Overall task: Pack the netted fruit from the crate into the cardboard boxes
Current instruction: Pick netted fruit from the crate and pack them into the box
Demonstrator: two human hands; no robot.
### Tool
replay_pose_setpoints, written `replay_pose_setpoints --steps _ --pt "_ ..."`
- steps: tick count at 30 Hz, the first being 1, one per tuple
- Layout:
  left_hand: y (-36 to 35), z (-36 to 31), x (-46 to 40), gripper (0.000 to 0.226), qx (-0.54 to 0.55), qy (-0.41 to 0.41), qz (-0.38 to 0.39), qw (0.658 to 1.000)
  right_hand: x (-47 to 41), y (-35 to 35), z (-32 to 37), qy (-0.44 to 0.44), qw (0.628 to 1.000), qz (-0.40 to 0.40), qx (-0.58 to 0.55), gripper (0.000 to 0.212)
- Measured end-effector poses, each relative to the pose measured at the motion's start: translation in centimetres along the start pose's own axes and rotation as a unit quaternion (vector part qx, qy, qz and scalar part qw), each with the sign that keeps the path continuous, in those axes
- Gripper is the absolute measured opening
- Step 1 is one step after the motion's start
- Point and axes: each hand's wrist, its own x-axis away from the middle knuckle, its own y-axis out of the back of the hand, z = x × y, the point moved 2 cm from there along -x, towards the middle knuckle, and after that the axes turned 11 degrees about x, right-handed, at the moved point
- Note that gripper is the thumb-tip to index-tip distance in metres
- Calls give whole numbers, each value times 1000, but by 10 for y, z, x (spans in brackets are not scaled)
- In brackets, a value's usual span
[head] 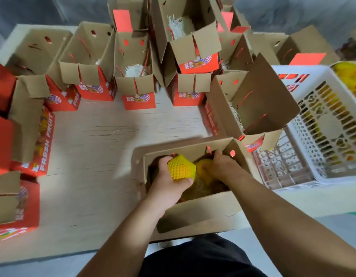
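An open cardboard box [201,208] stands at the near edge of the table, right in front of me. My left hand [169,180] grips a fruit in yellow foam netting [181,166] just inside the box's left half. My right hand [221,164] reaches into the right half, its fingers curled over a second yellow netted fruit [203,164] lying there. More netted fruit [348,76] shows yellow at the far right edge, beyond the white plastic crate [320,124].
Several open red-and-brown fruit boxes [137,84] ring the pale table [97,148] at the back and left, some with shredded paper inside. Another open box [251,104] stands between my box and the white crate. A lower white crate [281,164] sits under the first.
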Motion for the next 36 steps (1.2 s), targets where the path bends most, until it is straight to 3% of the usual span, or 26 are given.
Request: replay_pose_setpoints --steps 3,5,7,10,12,13,15,17,19,22,26,29,33,36 --pt "3 -2 1 80 -129 -74 17 989 34 19 0 81 973 -20 -214 42" --pt "3 -9 2 85 -154 -130 37 979 68 26 8 164 892 104 -408 49" --pt "6 -20 2 93 -156 -161 79 971 91 25 20 222 828 212 -470 58" --pt "20 -37 -1 106 -293 -246 78 921 98 21 33 219 851 149 -453 60" --pt "36 -39 -7 100 -366 -293 -5 883 96 17 34 171 873 92 -448 51" --pt "44 -35 -10 95 -387 -276 -45 879 95 14 33 152 880 79 -443 49" --pt "53 -24 -11 80 -352 -191 -73 914 93 9 31 133 899 83 -409 53" --pt "55 -12 -4 65 -266 -186 -67 944 93 3 32 128 928 97 -336 60" --pt "52 -7 10 61 -242 -231 -78 939 96 -2 33 141 955 98 -241 67" --pt "45 2 31 59 -234 -254 -100 933 103 -10 37 210 965 135 -74 66" --pt "39 8 51 59 -232 -273 -107 927 105 -26 68 324 926 125 145 70" --pt "35 8 53 60 -226 -263 -120 930 101 -52 98 376 895 84 225 53" --pt "34 7 50 60 -232 -248 -137 930 92 -89 122 347 868 65 349 57" --pt "37 1 41 57 -303 -248 -177 903 82 -89 130 341 847 89 398 50"
